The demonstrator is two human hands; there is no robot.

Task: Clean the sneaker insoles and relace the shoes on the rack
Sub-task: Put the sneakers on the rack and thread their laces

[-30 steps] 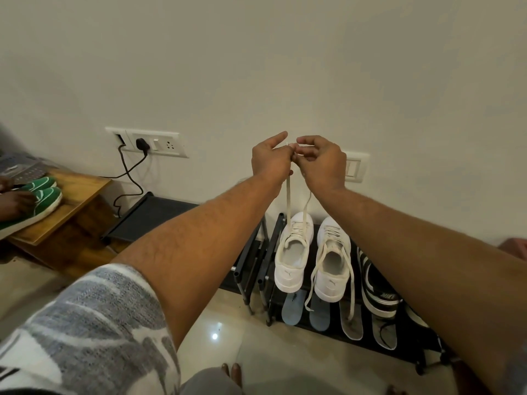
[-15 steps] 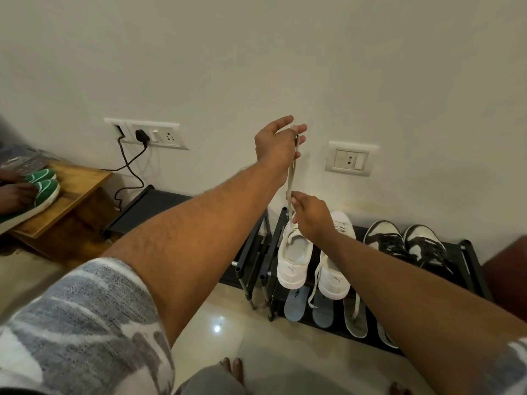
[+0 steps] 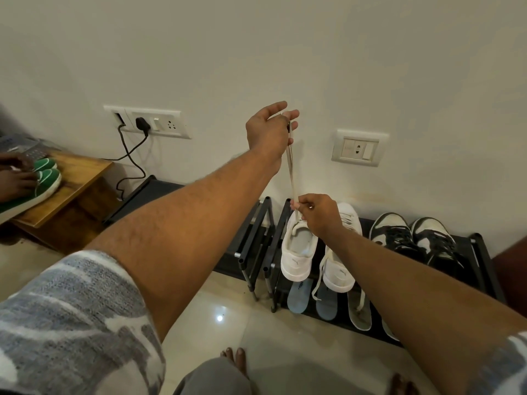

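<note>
Plain white wall [image 3: 399,67] at the back, shiny tile floor [image 3: 256,323] below, and a black shoe rack [image 3: 482,253] pushed up against the wall. Our left hand [image 3: 269,131] is up high, pinching the top end of a pale lace [image 3: 291,163] between thumb and fingers, the other fingers loosely spread. Our right hand [image 3: 319,212] is lower, fingers pinching the same lace just above the white sneaker [image 3: 296,252] it runs down into, so the lace is taut between both hands. That sneaker sits at the left end of the rack's top shelf, the second white sneaker [image 3: 339,266] just beside it with loose laces dangling. Insoles [image 3: 298,295] lie on the shelf underneath. Black-and-white sneakers [image 3: 399,235] sit further right, and green shoes [image 3: 42,178] are on a wooden tabletop [image 3: 77,183] way off left
</note>
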